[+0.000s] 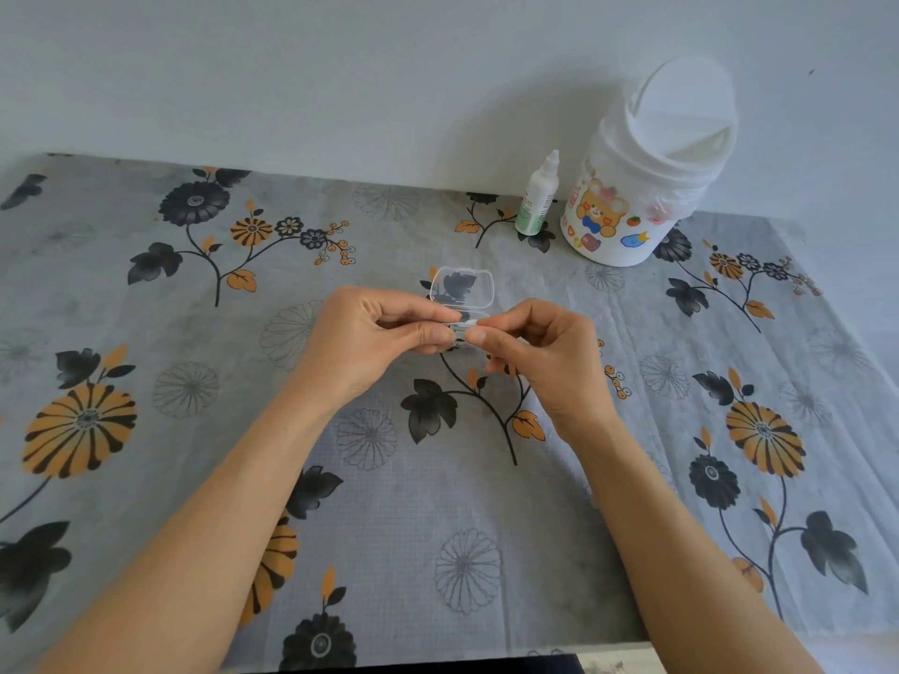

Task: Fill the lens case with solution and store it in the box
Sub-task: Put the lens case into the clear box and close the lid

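Observation:
A small clear plastic box (pixel 462 287) stands open at the table's middle, its lid raised towards the wall. Just in front of it, over the box's base, both hands pinch a small translucent lens case (pixel 463 328). My left hand (pixel 379 340) grips its left end with thumb and fingers. My right hand (pixel 535 350) pinches its right end. The case is mostly hidden by my fingertips. A white solution bottle (pixel 537 197) with a green label and a pointed cap stands upright at the back right, apart from both hands.
A white swing-lid bin (pixel 642 172) with cartoon stickers stands right of the bottle, against the wall. The table wears a grey floral cloth (pixel 194 381). Its front edge runs along the bottom of the view.

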